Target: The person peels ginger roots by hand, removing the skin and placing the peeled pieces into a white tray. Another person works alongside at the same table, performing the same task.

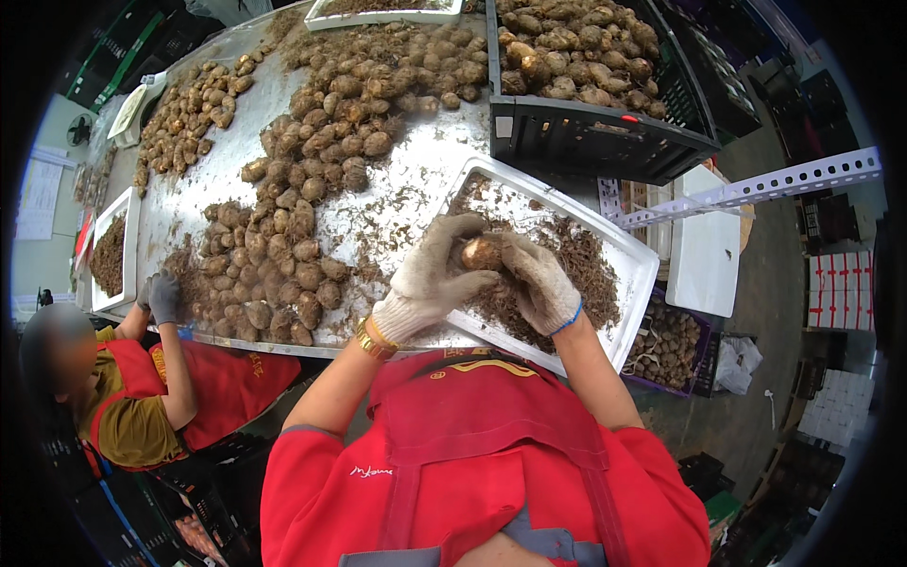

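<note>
Both my hands wear pale knit work gloves and meet over a white foam tray point(641, 298) of brown root fibres point(581, 273). Between them is a brown taro corm point(483, 252) with a paler end turned to the left. My right hand point(542, 283) closes around its right end. My left hand point(439, 273) cups the left side, thumb and fingers spread about it; how firmly it touches the corm cannot be told. A large heap of hairy taro corms point(283, 248) lies on the metal table point(397, 191) to the left.
A black plastic crate point(595, 138) of corms stands behind the tray. Smaller corms point(188, 117) lie at the far left, near a scale point(138, 110). A co-worker's gloved hands point(163, 294) are at the table's left. A perforated metal bar point(751, 188) juts out at right.
</note>
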{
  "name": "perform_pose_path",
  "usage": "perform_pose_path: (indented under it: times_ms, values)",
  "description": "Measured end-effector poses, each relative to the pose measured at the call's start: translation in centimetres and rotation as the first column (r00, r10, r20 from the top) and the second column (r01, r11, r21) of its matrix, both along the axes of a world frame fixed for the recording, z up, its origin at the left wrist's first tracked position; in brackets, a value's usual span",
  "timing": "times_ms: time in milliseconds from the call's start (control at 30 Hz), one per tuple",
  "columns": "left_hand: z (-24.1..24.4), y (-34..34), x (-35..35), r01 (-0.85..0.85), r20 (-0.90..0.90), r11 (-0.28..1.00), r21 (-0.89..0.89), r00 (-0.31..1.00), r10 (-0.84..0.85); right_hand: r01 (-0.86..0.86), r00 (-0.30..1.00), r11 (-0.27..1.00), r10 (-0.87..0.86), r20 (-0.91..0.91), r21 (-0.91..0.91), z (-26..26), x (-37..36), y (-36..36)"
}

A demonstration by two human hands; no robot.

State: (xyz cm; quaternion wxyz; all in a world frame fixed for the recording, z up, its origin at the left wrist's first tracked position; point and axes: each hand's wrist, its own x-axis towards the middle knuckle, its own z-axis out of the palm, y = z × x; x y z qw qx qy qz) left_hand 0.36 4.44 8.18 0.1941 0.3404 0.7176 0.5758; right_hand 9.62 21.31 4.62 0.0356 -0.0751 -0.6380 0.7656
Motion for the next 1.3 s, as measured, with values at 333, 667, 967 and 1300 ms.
perform_pose_path:
  times_ms: [333,667,967,1300]
  values:
    - [0.1,-0.2,-0.4,-0.114,0.006,0.989,0.092,0.993,0.114,-0.003,0.999,0.895,0.02,0.035,-0.446,1.0,-0.6,-1.7]
    - [-8.9,0.1,-1.6,-0.289,-0.06,0.948,-0.134,0.957,0.283,0.091,0.995,0.939,-0.103,0.019,0.332,1.7,-0.7,-2.9]
    - [-14.2,-4.6,-12.0,-0.574,0.115,0.816,0.071,0.817,0.565,0.311,0.903,0.912,-0.371,-0.216,-0.266,7.2,-7.1,4.3]
    - [-10.4,-2.0,-21.9,-0.516,-0.372,0.399,-0.758,0.845,0.385,0.307,0.932,0.919,-0.238,0.273,-0.246,0.7,-0.2,-0.2]
